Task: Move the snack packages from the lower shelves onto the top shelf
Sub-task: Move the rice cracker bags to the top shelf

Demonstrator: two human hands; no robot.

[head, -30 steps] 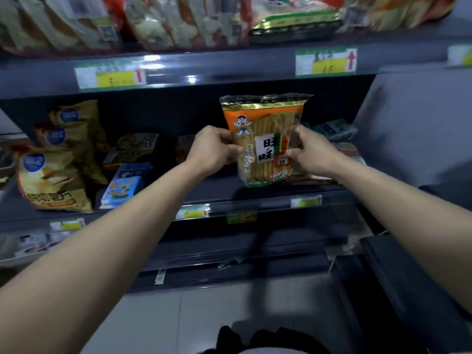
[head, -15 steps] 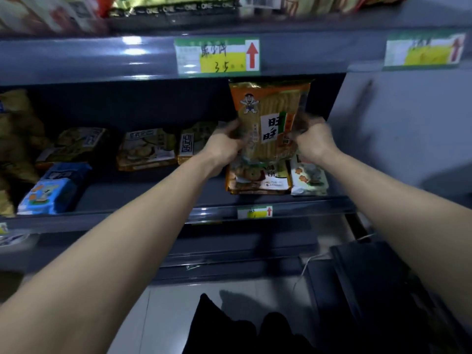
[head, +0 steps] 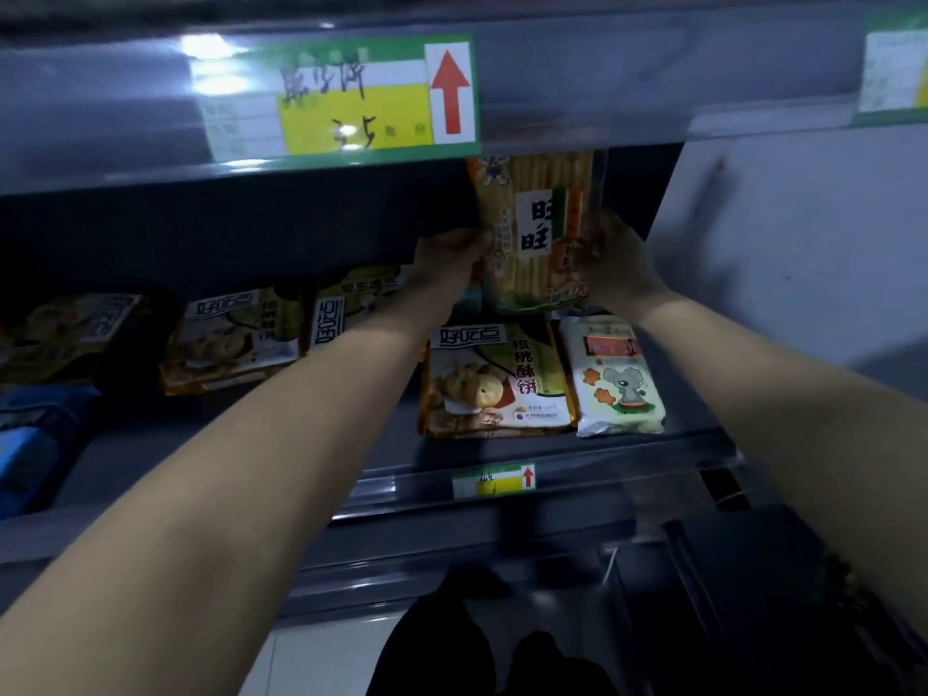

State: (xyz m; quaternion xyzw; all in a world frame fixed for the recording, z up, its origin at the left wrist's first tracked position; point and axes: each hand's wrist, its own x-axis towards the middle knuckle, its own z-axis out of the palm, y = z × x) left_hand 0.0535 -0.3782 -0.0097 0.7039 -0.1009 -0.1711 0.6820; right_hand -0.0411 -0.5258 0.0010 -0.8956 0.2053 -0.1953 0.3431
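Observation:
An orange and yellow rice cracker package (head: 537, 228) stands upright between my hands, its top hidden behind the front lip of the upper shelf (head: 577, 87). My left hand (head: 452, 258) grips its left edge and my right hand (head: 610, 258) grips its right edge. Below it on the lower shelf (head: 602, 469) lie a walnut cookie package (head: 494, 381) and a white package with a cartoon mouse (head: 615, 376).
More cookie packages (head: 233, 339) and a blue package (head: 30, 434) lie further left on the lower shelf. A green and yellow price tag with a red arrow (head: 346, 100) sits on the upper shelf lip. A grey side panel (head: 803, 233) stands at the right.
Both hands have raised the cracker package from in front of the lower shelf up to the upper shelf's lip. The view has moved closer and to the right.

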